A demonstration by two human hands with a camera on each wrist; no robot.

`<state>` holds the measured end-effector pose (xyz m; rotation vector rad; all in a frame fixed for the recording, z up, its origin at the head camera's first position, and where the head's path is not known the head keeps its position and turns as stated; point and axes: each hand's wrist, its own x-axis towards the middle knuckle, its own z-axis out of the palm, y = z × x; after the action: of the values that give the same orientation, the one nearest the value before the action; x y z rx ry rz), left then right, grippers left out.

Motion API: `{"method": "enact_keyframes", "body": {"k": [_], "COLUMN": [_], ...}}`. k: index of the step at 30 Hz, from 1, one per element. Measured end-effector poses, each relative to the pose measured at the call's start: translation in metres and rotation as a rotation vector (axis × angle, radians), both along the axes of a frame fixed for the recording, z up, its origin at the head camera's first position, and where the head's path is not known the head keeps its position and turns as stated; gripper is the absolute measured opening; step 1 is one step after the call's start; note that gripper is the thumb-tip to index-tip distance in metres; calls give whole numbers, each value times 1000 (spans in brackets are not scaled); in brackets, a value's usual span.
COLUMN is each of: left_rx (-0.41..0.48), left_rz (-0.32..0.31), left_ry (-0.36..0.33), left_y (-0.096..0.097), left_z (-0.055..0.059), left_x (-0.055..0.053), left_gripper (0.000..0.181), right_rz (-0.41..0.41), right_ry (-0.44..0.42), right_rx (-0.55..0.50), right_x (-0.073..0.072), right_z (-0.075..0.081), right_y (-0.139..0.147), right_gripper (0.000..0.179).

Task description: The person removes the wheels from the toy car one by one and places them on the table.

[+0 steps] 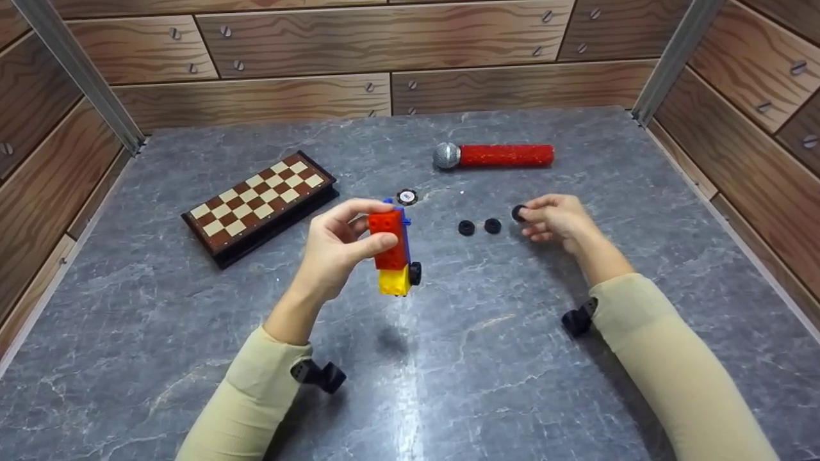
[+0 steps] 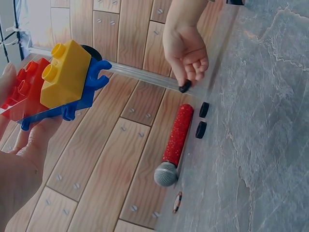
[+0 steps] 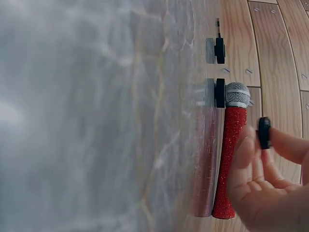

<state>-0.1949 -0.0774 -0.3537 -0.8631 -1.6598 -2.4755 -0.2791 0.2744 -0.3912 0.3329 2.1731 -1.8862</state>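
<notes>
My left hand (image 1: 336, 246) grips a toy car built of red and yellow blocks (image 1: 388, 246) on a blue base, raised above the table. One black wheel (image 1: 415, 273) is fitted near its yellow end. In the left wrist view, the blue base (image 2: 82, 102) shows bare clips along its side. My right hand (image 1: 558, 221) pinches a small black wheel (image 3: 264, 133) between thumb and fingers, lifted off the table. Two more black wheels, one on the left (image 1: 466, 228) and one on the right (image 1: 492, 226), lie on the table to the left of that hand.
A red microphone (image 1: 506, 155) with a silver head lies behind the loose wheels. A folded chessboard box (image 1: 259, 202) sits at the left. Between them is a round black-and-white chip (image 1: 407, 196). Wood-patterned walls (image 1: 384, 38) enclose the grey marbled table (image 1: 448, 384).
</notes>
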Motion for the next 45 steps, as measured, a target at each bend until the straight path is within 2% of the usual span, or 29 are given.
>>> {"method": "enact_keyframes", "body": {"k": [5,13,19,25,38,45], "left_rx": [-3,-9,-9,-15,-6,-4], "left_rz": [-7,-7,-6,0,-13,-16], "left_ry": [6,9,20,20,9,-7], "left_y": [0,-1,-1,-1,1,0], "left_z": [0,0,0,-1,-3,-3], "left_x": [-1,-1,-3,-3,-2,-2], "left_gripper": [31,31,31,31,31,31], "right_rz": [30,58,42,26,-18,39], "right_ry": [-40,-102,-100,-112,-170,-158], "right_rx": [100,161,205,211,168,168], "right_x": [-5,-9,-13,-16,-11,-4], "right_z": [-2,-7,-9,-11,-10,-1], "right_y": [-1,-2,-3,-2,3,9], "right_gripper": [23,29,31,28,28,33]}}
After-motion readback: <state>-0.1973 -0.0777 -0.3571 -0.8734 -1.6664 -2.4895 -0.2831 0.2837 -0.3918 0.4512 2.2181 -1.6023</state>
